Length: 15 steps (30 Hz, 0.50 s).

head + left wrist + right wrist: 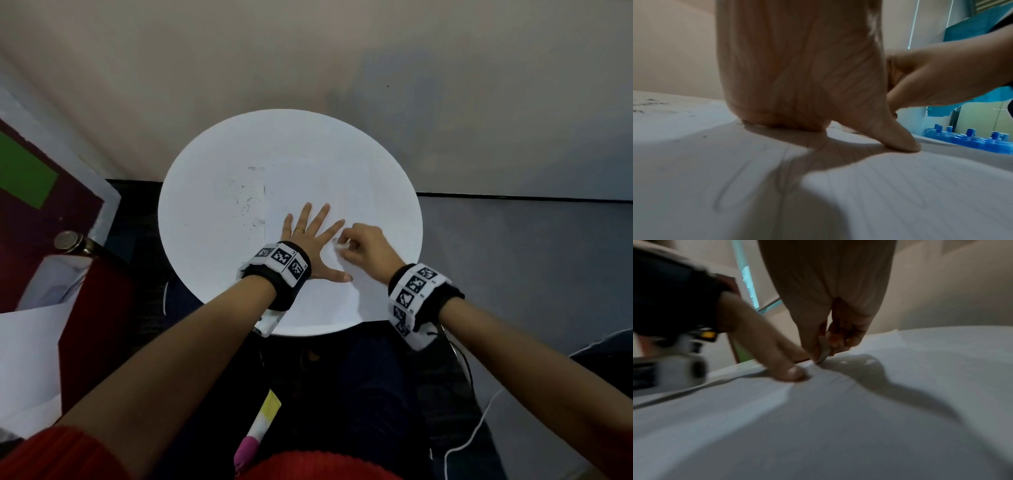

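A white sheet of paper (pixel 342 185) lies on a round white table (pixel 205 240). My left hand (pixel 308 236) lies flat on the sheet with its fingers spread and straight, and its thumb (pixel 900 139) presses the paper (pixel 879 194). Just to its right, my right hand (pixel 356 245) pinches a small pale flat piece, likely an eraser (pixel 340 244), between thumb and fingers. In the right wrist view the eraser (pixel 823 352) touches the paper with its tip, close to the left thumb (pixel 777 365). Faint pencil lines show on the sheet.
Dark specks and scribbles (pixel 246 205) mark the table left of the paper. A maroon panel with a green patch (pixel 34 192), a metal knob (pixel 70 240) and loose white sheets (pixel 27 359) are at left. A pink and yellow object (pixel 260 428) lies on my lap. Blue bottles (pixel 970 139) stand beyond the table.
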Each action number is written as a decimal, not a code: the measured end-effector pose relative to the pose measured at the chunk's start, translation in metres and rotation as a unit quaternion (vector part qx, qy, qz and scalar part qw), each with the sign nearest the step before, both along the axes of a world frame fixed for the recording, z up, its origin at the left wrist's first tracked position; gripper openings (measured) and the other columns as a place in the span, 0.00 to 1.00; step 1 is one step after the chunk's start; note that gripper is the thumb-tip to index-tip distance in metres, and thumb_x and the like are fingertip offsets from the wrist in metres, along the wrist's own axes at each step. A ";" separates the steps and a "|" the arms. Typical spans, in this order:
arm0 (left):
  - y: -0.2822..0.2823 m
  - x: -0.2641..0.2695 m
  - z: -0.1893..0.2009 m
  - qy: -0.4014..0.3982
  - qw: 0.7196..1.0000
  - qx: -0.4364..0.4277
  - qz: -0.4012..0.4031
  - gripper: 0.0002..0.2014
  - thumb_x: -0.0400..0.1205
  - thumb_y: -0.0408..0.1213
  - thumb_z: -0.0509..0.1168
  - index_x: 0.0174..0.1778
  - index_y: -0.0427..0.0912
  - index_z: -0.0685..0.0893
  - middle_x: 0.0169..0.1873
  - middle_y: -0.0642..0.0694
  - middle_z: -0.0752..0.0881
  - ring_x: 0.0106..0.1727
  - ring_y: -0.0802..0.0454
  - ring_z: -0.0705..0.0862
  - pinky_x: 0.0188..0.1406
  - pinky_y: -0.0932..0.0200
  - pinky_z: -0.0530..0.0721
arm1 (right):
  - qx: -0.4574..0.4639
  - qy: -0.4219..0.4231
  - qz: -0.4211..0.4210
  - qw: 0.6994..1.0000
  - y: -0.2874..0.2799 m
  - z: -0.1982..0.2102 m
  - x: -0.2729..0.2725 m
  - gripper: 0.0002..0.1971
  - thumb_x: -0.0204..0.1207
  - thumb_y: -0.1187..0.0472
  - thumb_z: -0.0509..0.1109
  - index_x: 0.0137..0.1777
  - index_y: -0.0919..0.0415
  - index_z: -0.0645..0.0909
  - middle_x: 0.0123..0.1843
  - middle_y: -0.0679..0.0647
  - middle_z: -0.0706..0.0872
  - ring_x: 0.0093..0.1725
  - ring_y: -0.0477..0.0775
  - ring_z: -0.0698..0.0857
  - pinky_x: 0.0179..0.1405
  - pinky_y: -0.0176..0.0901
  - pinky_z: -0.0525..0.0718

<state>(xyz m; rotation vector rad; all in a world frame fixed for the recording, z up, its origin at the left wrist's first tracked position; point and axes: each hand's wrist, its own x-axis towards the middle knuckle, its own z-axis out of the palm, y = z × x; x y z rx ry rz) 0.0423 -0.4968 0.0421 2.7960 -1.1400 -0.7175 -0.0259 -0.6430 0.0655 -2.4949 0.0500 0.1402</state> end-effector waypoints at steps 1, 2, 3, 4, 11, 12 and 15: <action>0.001 0.000 0.001 0.003 1.000 0.003 -0.002 0.57 0.65 0.79 0.59 0.82 0.63 0.34 0.80 0.53 0.25 0.80 0.43 0.24 0.75 0.36 0.26 | -0.011 0.001 -0.030 0.999 -0.010 -0.001 0.007 0.02 0.72 0.69 0.70 0.40 0.64 0.82 0.34 0.49 0.74 0.35 0.49 0.74 0.37 0.39 0.70; 0.001 0.000 0.001 0.006 1.000 0.004 -0.002 0.57 0.65 0.80 0.59 0.82 0.63 0.33 0.80 0.53 0.25 0.80 0.43 0.23 0.74 0.37 0.25 | -0.018 -0.004 -0.059 0.998 -0.018 -0.001 0.012 0.00 0.72 0.69 0.70 0.41 0.66 0.82 0.35 0.50 0.74 0.36 0.51 0.74 0.39 0.41 0.69; 0.001 0.000 0.001 0.008 1.000 0.003 -0.002 0.57 0.65 0.80 0.59 0.82 0.63 0.34 0.80 0.53 0.25 0.80 0.43 0.23 0.74 0.37 0.25 | -0.022 -0.007 -0.078 0.997 -0.020 -0.001 0.015 0.00 0.72 0.70 0.69 0.41 0.67 0.82 0.35 0.50 0.74 0.37 0.52 0.74 0.39 0.41 0.69; 0.001 0.001 0.001 0.007 1.000 0.001 -0.001 0.57 0.65 0.80 0.59 0.82 0.64 0.34 0.80 0.53 0.25 0.80 0.43 0.23 0.74 0.37 0.25 | -0.019 -0.012 -0.078 0.997 -0.016 -0.001 0.012 0.00 0.72 0.71 0.69 0.41 0.68 0.81 0.35 0.52 0.74 0.37 0.52 0.74 0.38 0.41 0.69; 0.001 -0.001 0.002 0.000 1.000 0.003 -0.001 0.58 0.64 0.80 0.60 0.82 0.65 0.34 0.80 0.52 0.25 0.80 0.43 0.24 0.75 0.35 0.27 | -0.006 -0.003 -0.063 0.998 -0.012 -0.004 0.003 0.01 0.73 0.68 0.70 0.43 0.65 0.82 0.35 0.51 0.74 0.35 0.49 0.74 0.38 0.40 0.69; 0.001 -0.001 0.001 0.001 1.000 0.002 0.000 0.58 0.63 0.81 0.59 0.82 0.65 0.34 0.80 0.52 0.25 0.80 0.43 0.23 0.75 0.35 0.27 | -0.005 -0.013 -0.083 0.996 -0.014 -0.004 0.005 0.01 0.73 0.68 0.70 0.43 0.66 0.82 0.35 0.51 0.74 0.35 0.50 0.74 0.39 0.40 0.68; -0.001 -0.001 0.001 -0.004 1.000 0.004 0.002 0.59 0.62 0.81 0.60 0.82 0.64 0.34 0.80 0.51 0.25 0.80 0.41 0.23 0.75 0.34 0.27 | 0.000 -0.021 -0.064 0.998 0.007 -0.005 -0.007 0.03 0.72 0.70 0.69 0.39 0.66 0.79 0.35 0.54 0.74 0.35 0.52 0.73 0.36 0.42 0.67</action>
